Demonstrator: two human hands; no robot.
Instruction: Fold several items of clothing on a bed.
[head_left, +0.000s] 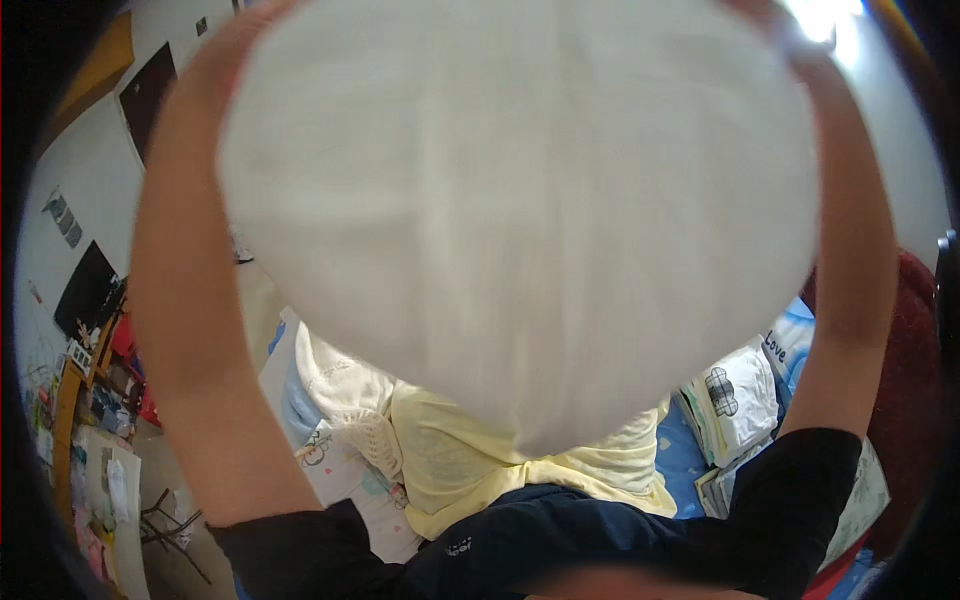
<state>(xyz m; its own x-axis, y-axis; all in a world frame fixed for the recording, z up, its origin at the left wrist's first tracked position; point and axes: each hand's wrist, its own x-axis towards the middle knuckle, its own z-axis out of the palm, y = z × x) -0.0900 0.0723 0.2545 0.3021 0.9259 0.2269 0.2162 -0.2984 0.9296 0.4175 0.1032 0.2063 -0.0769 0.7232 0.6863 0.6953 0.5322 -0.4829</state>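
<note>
A large white cloth (540, 220) hangs spread out close before me, with soft vertical folds and a lower edge that dips to a blunt point. It hides most of the middle. Both my arms are raised on either side of it. My left hand (262, 18) is at the upper left of the cloth, and my right hand (765, 15) at the upper right. Both are cut by the top edge and their fingers are hidden, but the cloth hangs between them. Below it, a pale yellow garment (450, 460) lies spread in front of my lap.
A cream knitted piece (345, 385) lies left of the yellow garment on a patterned bed cover. Folded clothes (735, 400) are stacked at right on blue bedding, near a dark red headboard (910, 350). A dark screen (86, 288) and a cluttered desk stand far left.
</note>
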